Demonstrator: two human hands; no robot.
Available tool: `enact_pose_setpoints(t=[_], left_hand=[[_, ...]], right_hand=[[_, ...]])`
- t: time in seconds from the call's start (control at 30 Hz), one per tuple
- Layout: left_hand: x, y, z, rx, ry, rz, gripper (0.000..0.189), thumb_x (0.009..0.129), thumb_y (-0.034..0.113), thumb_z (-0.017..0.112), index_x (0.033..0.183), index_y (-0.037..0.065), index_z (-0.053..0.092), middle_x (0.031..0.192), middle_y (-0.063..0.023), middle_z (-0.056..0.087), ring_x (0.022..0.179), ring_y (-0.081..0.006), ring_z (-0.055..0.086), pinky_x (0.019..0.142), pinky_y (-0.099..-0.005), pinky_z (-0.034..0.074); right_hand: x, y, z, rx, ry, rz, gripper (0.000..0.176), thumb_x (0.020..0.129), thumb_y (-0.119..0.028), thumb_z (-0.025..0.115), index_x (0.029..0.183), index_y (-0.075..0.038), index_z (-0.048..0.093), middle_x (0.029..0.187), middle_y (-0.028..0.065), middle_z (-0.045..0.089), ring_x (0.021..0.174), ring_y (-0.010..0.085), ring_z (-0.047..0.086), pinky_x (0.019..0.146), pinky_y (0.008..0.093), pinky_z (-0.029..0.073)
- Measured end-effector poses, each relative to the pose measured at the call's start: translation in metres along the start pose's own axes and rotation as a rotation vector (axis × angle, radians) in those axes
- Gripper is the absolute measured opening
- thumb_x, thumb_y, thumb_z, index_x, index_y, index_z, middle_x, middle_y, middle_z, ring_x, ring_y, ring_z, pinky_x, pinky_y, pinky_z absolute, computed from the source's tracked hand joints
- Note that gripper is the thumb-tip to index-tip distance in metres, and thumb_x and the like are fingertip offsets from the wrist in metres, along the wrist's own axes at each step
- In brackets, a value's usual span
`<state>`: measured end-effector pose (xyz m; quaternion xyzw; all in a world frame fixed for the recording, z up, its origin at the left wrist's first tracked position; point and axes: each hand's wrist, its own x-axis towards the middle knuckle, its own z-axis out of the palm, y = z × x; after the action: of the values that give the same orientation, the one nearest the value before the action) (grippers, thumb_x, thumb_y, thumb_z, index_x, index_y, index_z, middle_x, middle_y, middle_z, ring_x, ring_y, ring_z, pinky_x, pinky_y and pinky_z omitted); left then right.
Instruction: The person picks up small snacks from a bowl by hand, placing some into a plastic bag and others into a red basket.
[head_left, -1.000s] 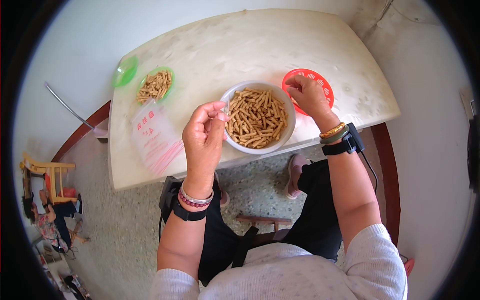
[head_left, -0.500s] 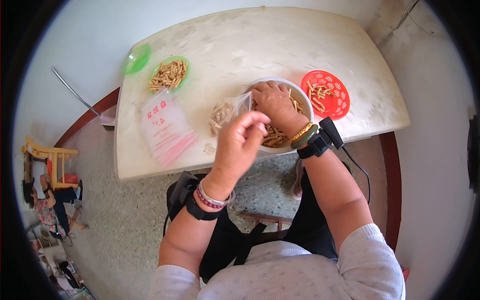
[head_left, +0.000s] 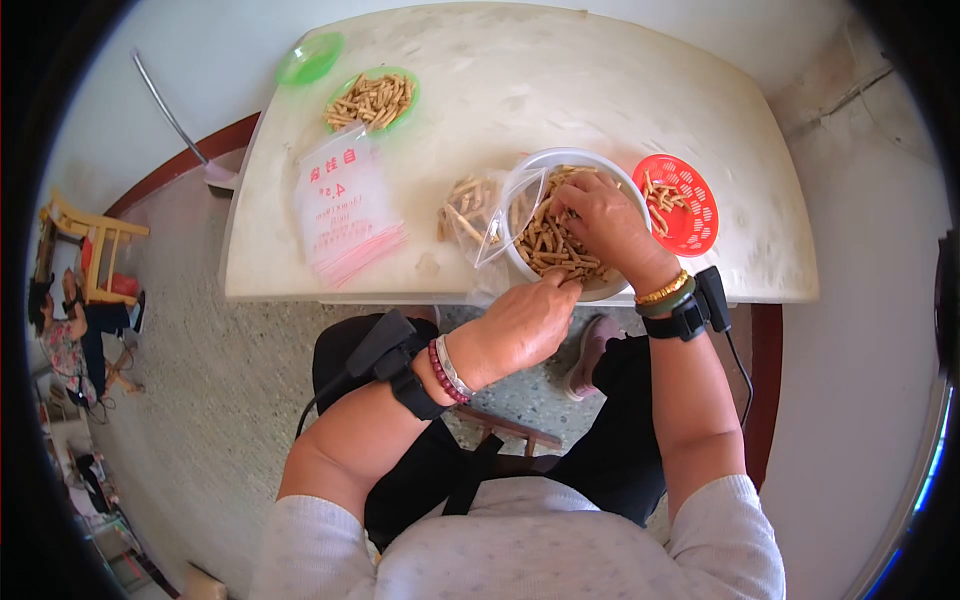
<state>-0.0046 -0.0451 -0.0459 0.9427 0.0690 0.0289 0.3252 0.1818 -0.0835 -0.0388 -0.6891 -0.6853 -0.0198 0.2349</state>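
Observation:
A white bowl (head_left: 638, 212) full of short tan sticks (head_left: 548, 240) stands at the table's near edge. My right hand (head_left: 603, 222) reaches into it from the right, its fingers curled down among the sticks; what they hold is hidden. My left hand (head_left: 525, 325) is at the near rim, fingertips pinched together over the sticks. Whether a stick is between them I cannot make out. Against the bowl's left side lies a clear plastic bag (head_left: 490, 225) with some sticks inside, its open mouth overlapping the rim.
Right of the bowl sits a red basket (head_left: 700, 215) with a few sticks. At the left lie a stack of printed zip bags (head_left: 345, 215), a green plate (head_left: 414, 98) of sticks and a green dish (head_left: 312, 60). Another person (head_left: 75, 340) sits far left.
My left hand has come down from above the bowl's left side to its near rim. My right hand remains in the bowl, its fingers now more curled. The camera view has shifted.

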Motion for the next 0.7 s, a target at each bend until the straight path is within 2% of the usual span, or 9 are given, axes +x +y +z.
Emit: enact_pose_setpoints(t=[0.1,0.23,0.3,0.33,0.43,0.5,0.53,0.63,0.7], left_hand=[[0.002,0.0,-0.002,0.001,-0.023,-0.023,0.036,0.084,0.009,0.06,0.116,-0.004,0.05,0.119,-0.0215,0.053,0.093,-0.0386,0.062,0.079,-0.0441,0.053],[0.003,0.001,-0.007,0.017,-0.043,-0.036,0.033,0.084,0.009,0.06,0.113,-0.004,0.052,0.119,-0.0209,0.054,0.093,-0.0378,0.062,0.079,-0.044,0.053],[0.003,0.001,-0.008,0.02,-0.017,-0.036,0.028,0.084,0.01,0.061,0.108,-0.003,0.055,0.107,-0.0184,0.06,0.091,-0.037,0.063,0.076,-0.0434,0.052],[0.004,0.0,-0.008,0.018,-0.019,-0.029,0.028,0.084,0.01,0.061,0.108,-0.003,0.055,0.107,-0.0184,0.06,0.091,-0.037,0.063,0.076,-0.0434,0.052],[0.01,-0.001,-0.013,0.034,0.129,-0.028,0.022,0.085,0.009,0.061,0.104,-0.001,0.057,0.092,-0.0159,0.064,0.082,-0.0348,0.065,0.071,-0.0396,0.053],[0.016,-0.002,-0.019,-0.268,0.369,-0.098,0.016,0.088,0.008,0.06,0.102,0.0,0.058,0.079,-0.0122,0.065,0.072,-0.0264,0.067,0.062,-0.0334,0.053],[0.019,-0.004,-0.019,-0.458,0.33,-0.221,0.017,0.092,0.006,0.056,0.107,0.001,0.057,0.086,-0.0094,0.065,0.069,-0.0159,0.067,0.055,-0.0262,0.052],[0.021,0.002,-0.026,-0.774,0.356,-0.291,0.021,0.093,0.005,0.052,0.114,0.001,0.055,0.096,-0.0078,0.062,0.073,-0.0111,0.066,0.052,-0.0218,0.051],[0.023,0.006,-0.027,-0.783,0.341,-0.288,0.026,0.093,0.004,0.051,0.119,0.001,0.052,0.103,-0.0087,0.06,0.073,-0.0115,0.066,0.053,-0.0204,0.052]], right_hand=[[-0.011,-0.002,-0.008,0.185,-0.135,-0.008,0.012,0.074,-0.003,0.063,0.084,-0.007,0.063,0.091,0.0092,0.061,0.093,0.0294,0.06,0.078,0.0403,0.051],[-0.022,-0.004,-0.017,0.232,-0.099,-0.003,0.013,0.074,-0.003,0.066,0.086,-0.006,0.063,0.086,0.0099,0.062,0.083,0.027,0.062,0.074,0.037,0.051],[-0.024,-0.006,-0.028,0.379,-0.114,0.346,0.015,0.075,-0.006,0.07,0.088,-0.004,0.063,0.081,0.01,0.064,0.075,0.0248,0.061,0.07,0.0338,0.05],[-0.026,-0.003,-0.026,0.363,-0.085,0.395,0.016,0.079,-0.009,0.071,0.092,-0.003,0.064,0.079,0.007,0.065,0.071,0.0173,0.06,0.067,0.0301,0.049],[-0.026,0.003,-0.026,0.633,-0.075,0.535,0.018,0.081,-0.01,0.071,0.096,-0.002,0.064,0.079,0.0027,0.065,0.073,0.0101,0.059,0.067,0.0274,0.049],[-0.025,0.005,-0.027,0.767,-0.083,0.558,0.018,0.085,-0.01,0.069,0.101,-0.002,0.065,0.083,-0.0004,0.065,0.079,0.0061,0.058,0.071,0.0242,0.048],[-0.025,0.005,-0.027,0.866,-0.058,0.543,0.019,0.087,-0.009,0.066,0.105,-0.002,0.065,0.087,0.0001,0.066,0.082,0.0068,0.058,0.075,0.0238,0.049],[-0.024,0.003,-0.028,1.056,-0.035,0.531,0.022,0.091,-0.007,0.061,0.113,-0.003,0.063,0.094,0.0012,0.066,0.089,0.008,0.059,0.081,0.0238,0.049],[-0.024,0.001,-0.03,1.146,-0.039,0.531,0.025,0.093,-0.005,0.058,0.118,-0.004,0.061,0.098,0.0018,0.067,0.092,0.0085,0.059,0.085,0.0242,0.048]])
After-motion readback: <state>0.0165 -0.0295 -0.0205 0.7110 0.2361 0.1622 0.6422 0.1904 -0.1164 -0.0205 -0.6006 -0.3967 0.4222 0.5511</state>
